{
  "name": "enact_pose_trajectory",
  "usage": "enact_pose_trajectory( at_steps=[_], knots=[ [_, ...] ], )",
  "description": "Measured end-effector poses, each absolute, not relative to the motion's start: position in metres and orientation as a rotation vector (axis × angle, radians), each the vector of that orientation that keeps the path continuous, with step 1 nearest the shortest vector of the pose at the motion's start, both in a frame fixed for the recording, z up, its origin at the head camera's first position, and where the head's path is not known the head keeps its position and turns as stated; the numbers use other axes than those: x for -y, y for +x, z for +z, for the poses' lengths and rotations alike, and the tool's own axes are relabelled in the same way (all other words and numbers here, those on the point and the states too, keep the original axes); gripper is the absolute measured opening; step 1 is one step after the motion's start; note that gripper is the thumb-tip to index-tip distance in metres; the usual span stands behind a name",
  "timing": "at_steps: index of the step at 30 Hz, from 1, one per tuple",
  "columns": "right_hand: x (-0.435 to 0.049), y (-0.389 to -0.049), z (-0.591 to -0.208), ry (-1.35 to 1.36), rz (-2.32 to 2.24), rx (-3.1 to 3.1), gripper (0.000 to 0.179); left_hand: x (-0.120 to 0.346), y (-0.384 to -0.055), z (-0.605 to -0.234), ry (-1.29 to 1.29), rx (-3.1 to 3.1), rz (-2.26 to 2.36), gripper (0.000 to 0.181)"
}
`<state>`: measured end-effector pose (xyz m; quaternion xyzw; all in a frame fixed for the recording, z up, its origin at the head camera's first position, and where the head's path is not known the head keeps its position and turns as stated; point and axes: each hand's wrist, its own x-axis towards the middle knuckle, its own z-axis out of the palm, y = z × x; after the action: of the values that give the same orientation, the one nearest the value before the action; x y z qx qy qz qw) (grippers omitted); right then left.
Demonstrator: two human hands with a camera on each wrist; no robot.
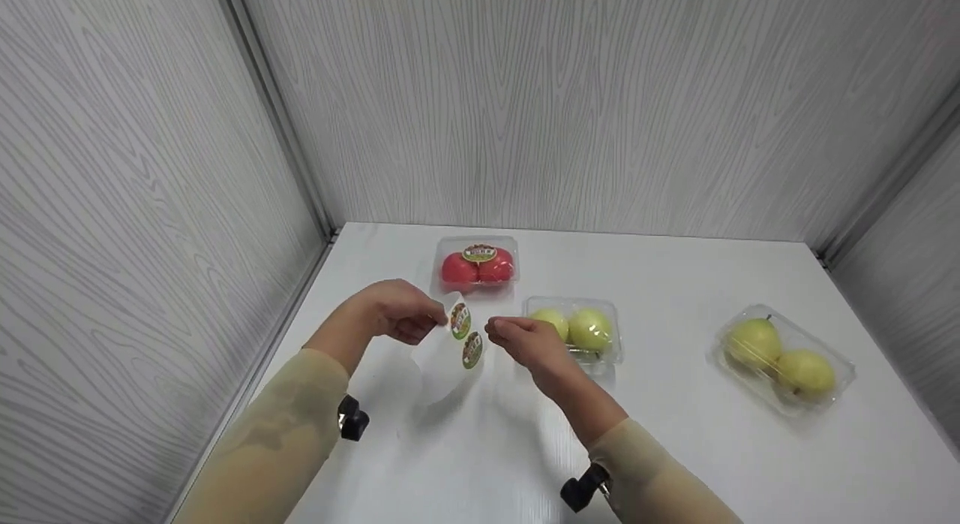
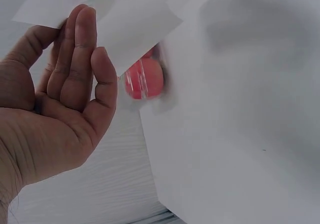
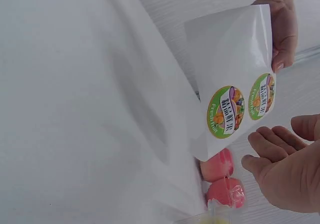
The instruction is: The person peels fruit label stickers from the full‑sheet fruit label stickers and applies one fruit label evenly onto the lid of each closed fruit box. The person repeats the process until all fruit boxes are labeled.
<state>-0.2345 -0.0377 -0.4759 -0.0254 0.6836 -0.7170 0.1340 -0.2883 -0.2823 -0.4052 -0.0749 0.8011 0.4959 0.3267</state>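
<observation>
My left hand [image 1: 405, 310] pinches the edge of a white sticker sheet [image 3: 227, 46] between thumb and fingers. Two oval "Fresh fruit" labels show on the sheet, a nearer label [image 3: 226, 112] and another label [image 3: 261, 96] by the left fingertips. Facing the labels is my right hand [image 1: 529, 344], its fingers bent loosely and the thumb apart from them in the right wrist view. Nothing shows between those fingers. Behind the sheet stands a clear box [image 1: 444, 246] of red fruits with an oval label on its lid. The left wrist view shows the sheet's blank back.
Just beyond my right hand sits a clear box [image 1: 611, 314] with two yellow-green fruits. Another clear box [image 1: 844, 370] with two yellow-green fruits lies at the right of the white table [image 1: 675, 441]. Grey wood-grain panels [image 1: 525, 111] enclose the back and sides.
</observation>
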Motion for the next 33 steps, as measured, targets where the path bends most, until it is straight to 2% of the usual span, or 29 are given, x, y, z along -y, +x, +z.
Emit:
enact_pose_trajectory(
  at_steps=[4, 9, 33],
  knots=[
    [0.032, -0.236, -0.471, -0.003, -2.153, -1.826, 0.042, 0.267, -0.286, -0.401, -0.156, -2.11, 1.289, 0.012],
    [0.026, -0.235, -0.472, 0.057, -2.198, -1.769, 0.038, 0.252, -0.283, -0.401, -0.081, -2.133, 1.297, 0.013],
    [0.014, -0.225, -0.484, 0.04, -2.263, -1.692, 0.028, 0.219, -0.278, -0.422, 0.008, -2.103, 1.403, 0.015]
  ],
)
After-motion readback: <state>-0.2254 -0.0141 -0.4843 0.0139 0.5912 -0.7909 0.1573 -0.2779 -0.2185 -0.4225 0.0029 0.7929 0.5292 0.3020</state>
